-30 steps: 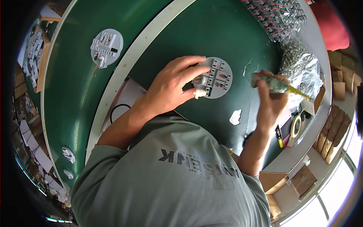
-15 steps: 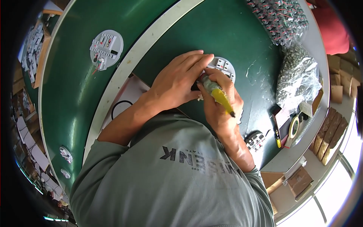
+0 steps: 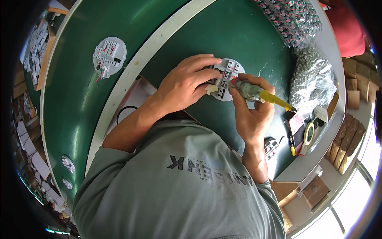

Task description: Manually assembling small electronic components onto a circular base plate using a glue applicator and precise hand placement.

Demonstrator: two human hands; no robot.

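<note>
A round white plate [image 3: 236, 67] with grey-white slotted blocks lies on the green work surface in front of me. My left hand [image 3: 184, 84] grips its left side, fingertips on the blocks. A cream-coloured scrap [image 3: 211, 88] shows by the left thumb. In its fingers my right hand [image 3: 254, 113] holds a slim hand tool [image 3: 248, 91] with a cloudy green barrel, a red collar and a long yellow tail ending in black. The collar points at the plate's right side; the tool's working tip cannot be made out.
On the green strip to the left lies a similar plate [image 3: 120, 47]; a pale raised rail [image 3: 131, 69] runs between. Bags of small parts [image 3: 312, 83] stand at the right, near a tape roll [image 3: 308, 133] and a yellow cutter [image 3: 293, 146]. A person in red [image 3: 346, 32] is beyond.
My right hand has moved right with the tool, which now leans further to the right. More of the plate shows between my hands. The plate on the left strip has shifted slightly nearer.
</note>
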